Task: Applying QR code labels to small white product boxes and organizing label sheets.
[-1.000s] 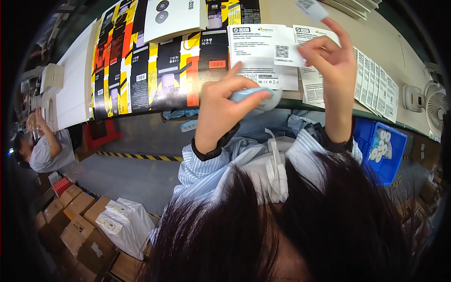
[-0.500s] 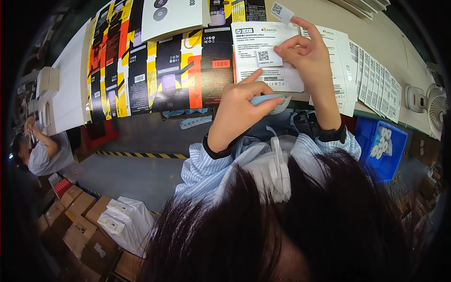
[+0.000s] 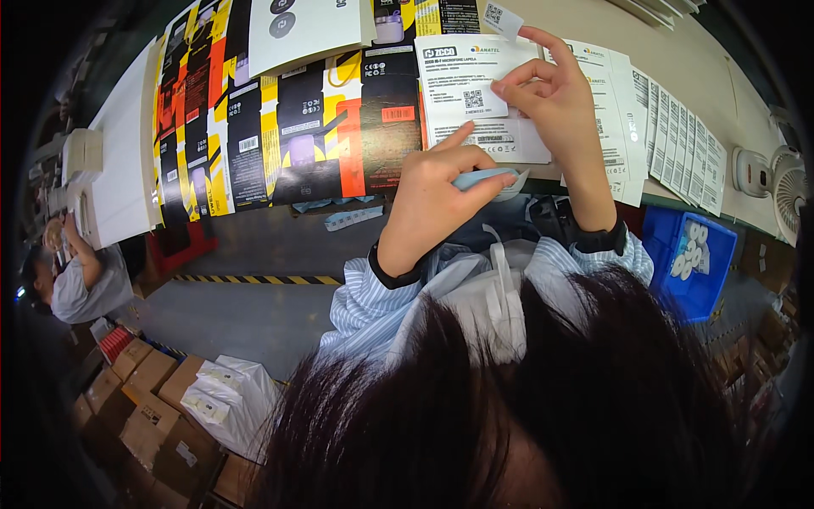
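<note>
Grey floor (image 3: 254,318) with a black-and-yellow striped line (image 3: 263,280) spreads below and to the left of the left hand (image 3: 437,199), under a tabletop (image 3: 606,25) that runs beneath and beyond both hands' fingers. Farthest left of the fingers, a co-worker (image 3: 91,284) in a light top stands at the surface's end. Brown cartons (image 3: 157,441) and a white plastic bag (image 3: 233,403) sit lower, well left of the left fingers. Nearer, black, yellow and red printed sheets (image 3: 246,182) reach almost to those fingers; above them rests a white box (image 3: 318,30) bearing dark discs.

Next, the left hand's thumb and bent fingers are clamped on a pale blue strip (image 3: 483,178), curled at its end, while its index finger points up and right. Just above that fingertip is a small white label (image 3: 485,102), over a white printed sheet (image 3: 445,85); whether the label touches it cannot be told. Thumb and a finger of the right hand (image 3: 560,106) pinch the label's right edge, and a second label (image 3: 500,19) clings to its raised index fingertip.

Right of the right fingers lie more white sheets (image 3: 623,102) and an overlapping row of white cards (image 3: 682,148). Below that row stands a blue crate (image 3: 699,288) holding white rolls (image 3: 688,254); farthest right is a white fan (image 3: 788,199).
</note>
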A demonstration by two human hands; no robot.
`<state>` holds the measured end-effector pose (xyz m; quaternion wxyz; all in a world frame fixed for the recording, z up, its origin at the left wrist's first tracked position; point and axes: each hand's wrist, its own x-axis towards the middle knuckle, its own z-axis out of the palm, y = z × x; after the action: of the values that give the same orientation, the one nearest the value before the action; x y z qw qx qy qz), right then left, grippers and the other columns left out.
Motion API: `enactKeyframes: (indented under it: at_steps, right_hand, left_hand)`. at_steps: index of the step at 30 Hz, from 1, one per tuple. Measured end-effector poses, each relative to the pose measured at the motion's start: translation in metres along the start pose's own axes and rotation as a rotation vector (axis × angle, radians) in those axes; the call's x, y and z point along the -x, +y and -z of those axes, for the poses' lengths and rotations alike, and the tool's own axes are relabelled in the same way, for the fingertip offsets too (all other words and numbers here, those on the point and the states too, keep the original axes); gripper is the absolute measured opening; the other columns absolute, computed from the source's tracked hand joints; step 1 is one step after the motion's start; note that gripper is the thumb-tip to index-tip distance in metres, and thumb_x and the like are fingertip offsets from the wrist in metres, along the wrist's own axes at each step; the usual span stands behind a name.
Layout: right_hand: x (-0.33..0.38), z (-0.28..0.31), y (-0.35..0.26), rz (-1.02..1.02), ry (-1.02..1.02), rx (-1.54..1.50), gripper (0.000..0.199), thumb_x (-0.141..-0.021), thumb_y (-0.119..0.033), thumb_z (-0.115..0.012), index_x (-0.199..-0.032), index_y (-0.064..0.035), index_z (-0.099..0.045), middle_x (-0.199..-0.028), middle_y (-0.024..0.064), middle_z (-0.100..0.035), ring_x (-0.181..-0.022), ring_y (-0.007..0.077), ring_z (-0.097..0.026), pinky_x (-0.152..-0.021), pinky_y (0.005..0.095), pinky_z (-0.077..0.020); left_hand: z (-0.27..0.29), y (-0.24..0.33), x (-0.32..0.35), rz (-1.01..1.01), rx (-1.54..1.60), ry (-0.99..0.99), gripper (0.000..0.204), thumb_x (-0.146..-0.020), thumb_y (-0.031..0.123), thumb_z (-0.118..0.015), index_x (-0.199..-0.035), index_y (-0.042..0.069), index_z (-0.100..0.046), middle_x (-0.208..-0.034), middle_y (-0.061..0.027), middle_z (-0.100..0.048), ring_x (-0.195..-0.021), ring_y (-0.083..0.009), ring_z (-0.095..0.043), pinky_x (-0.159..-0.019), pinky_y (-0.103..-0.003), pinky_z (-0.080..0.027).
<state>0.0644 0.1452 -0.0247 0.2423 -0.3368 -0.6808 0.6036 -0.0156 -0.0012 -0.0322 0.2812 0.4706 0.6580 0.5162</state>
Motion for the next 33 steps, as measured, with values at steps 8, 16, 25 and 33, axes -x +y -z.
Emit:
enactKeyframes:
  at_steps: [8, 16, 25, 33]
  right_hand:
    - [0.0, -0.001, 0.006, 0.068, 0.018, 0.099, 0.059, -0.07, 0.001, -0.069, -0.123, -0.0028, -0.043, -0.072, 0.002, -0.06, -0.056, 0.0034, -0.052, -0.051, 0.0159, -0.0385]
    - [0.005, -0.004, 0.006, 0.146, 0.105, 0.318, 0.054, -0.068, -0.01, -0.071, -0.117, -0.0087, -0.048, -0.068, 0.0007, -0.063, -0.06, 0.0114, -0.062, -0.056, 0.0239, -0.0476]
    - [0.008, -0.013, 0.019, 0.548, 0.284, 0.727, 0.065, -0.064, -0.027, -0.077, -0.117, -0.008, -0.045, -0.098, 0.011, -0.047, -0.071, 0.0232, -0.061, -0.055, 0.0318, -0.0488]
    - [0.009, -0.019, 0.019, 0.425, 0.316, 0.776, 0.047, -0.075, -0.013, -0.065, -0.118, -0.0101, -0.045, -0.096, 0.0101, -0.048, -0.082, 0.0248, -0.057, -0.06, 0.0335, -0.0479]
  left_hand:
    - [-0.001, 0.0, 0.001, -0.005, 0.012, 0.012, 0.008, -0.069, 0.004, -0.068, -0.068, -0.003, -0.063, -0.053, -0.0075, -0.058, -0.048, -0.01, -0.053, -0.101, -0.039, -0.037]
    - [-0.001, 0.003, 0.0, 0.013, 0.007, -0.001, 0.009, -0.069, 0.004, -0.068, -0.069, -0.003, -0.063, -0.055, -0.0078, -0.06, -0.052, -0.0105, -0.057, -0.101, -0.039, -0.037]
    - [-0.001, 0.0, 0.001, 0.032, -0.012, 0.002, 0.012, -0.069, 0.009, -0.071, -0.071, 0.0, -0.064, -0.056, -0.012, -0.058, -0.076, -0.0213, -0.057, -0.081, -0.035, -0.043]
    - [-0.001, 0.005, 0.002, 0.027, -0.048, -0.014, 0.008, -0.07, 0.006, -0.068, -0.069, -0.001, -0.064, -0.047, -0.0056, -0.053, -0.047, -0.0092, -0.052, -0.102, -0.037, -0.036]
